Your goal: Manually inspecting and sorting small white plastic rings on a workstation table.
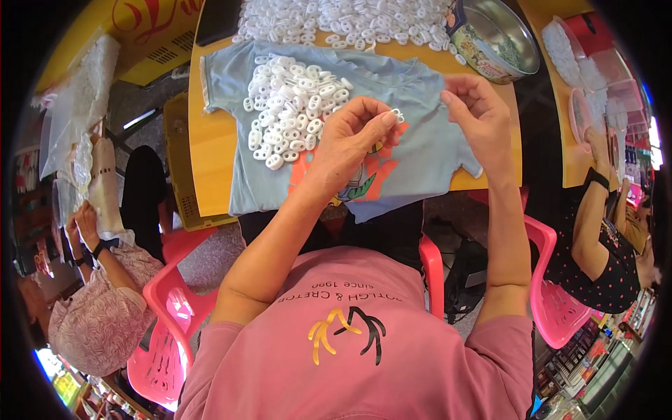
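My left hand pinches a small white two-holed plastic piece between thumb and fingertips, above a light blue T-shirt with an orange print. To its right, my right hand is raised over the shirt's edge, apart from the left. Its thumb and fingers are drawn together; anything between them is too small to make out. A pile of white oval two-holed pieces lies on the shirt, left of my left hand. The shirt is spread over the yellow table.
A larger heap of white pieces covers the table's far side. At the far right stands a round metal tin with greenish stuff inside. People sit on both sides, near pink chairs. A yellow crate is left of the table.
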Demonstrator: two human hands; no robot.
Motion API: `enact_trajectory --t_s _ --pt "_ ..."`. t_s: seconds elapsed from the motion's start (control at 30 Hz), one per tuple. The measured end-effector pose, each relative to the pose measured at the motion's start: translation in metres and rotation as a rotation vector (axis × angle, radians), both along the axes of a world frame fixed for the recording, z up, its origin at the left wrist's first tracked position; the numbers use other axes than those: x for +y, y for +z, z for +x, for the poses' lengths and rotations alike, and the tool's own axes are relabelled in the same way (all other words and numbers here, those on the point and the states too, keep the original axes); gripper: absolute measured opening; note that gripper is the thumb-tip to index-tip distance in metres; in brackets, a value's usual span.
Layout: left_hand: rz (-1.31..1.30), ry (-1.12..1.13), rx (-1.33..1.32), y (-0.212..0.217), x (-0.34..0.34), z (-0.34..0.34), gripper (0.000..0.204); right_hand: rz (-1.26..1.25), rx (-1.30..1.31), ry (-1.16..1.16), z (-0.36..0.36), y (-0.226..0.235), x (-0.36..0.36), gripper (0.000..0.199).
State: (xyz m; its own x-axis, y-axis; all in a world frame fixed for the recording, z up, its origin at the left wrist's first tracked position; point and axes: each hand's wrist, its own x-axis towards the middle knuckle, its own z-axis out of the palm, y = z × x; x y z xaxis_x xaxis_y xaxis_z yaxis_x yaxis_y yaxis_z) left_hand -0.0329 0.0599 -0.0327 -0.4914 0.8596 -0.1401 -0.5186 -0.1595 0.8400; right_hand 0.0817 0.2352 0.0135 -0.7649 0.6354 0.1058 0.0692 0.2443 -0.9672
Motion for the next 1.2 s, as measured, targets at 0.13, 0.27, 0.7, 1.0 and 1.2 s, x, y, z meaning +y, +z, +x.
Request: enact_trajectory --t_s 0.13,0.27,0.7,1.0,1.2 --pt "0.05 0.002 0.063 -0.004 0.0 -0.001 0.018 -0.123 0.0 0.096 -0.004 0.0 -0.027 0.018" --pt "0.014 0.009 0.042 -0.001 0.0 0.0 0.018 -0.357 0.045 0.098 -0.003 -0.012 -0.043 0.02" --pt "0.015 0.014 0.065 -0.001 -0.001 0.001 0.015 -0.468 0.071 0.019 -0.001 -0.023 -0.055 0.016" --pt "0.017 0.036 0.093 -0.002 0.0 0.002 0.019 -0.245 0.02 0.0 -0.004 -0.019 -0.062 0.015" --pt "0.015 0.096 0.09 -0.004 0.001 0.003 0.016 -0.201 0.107 -0.088 -0.013 -0.029 -0.076 0.012"
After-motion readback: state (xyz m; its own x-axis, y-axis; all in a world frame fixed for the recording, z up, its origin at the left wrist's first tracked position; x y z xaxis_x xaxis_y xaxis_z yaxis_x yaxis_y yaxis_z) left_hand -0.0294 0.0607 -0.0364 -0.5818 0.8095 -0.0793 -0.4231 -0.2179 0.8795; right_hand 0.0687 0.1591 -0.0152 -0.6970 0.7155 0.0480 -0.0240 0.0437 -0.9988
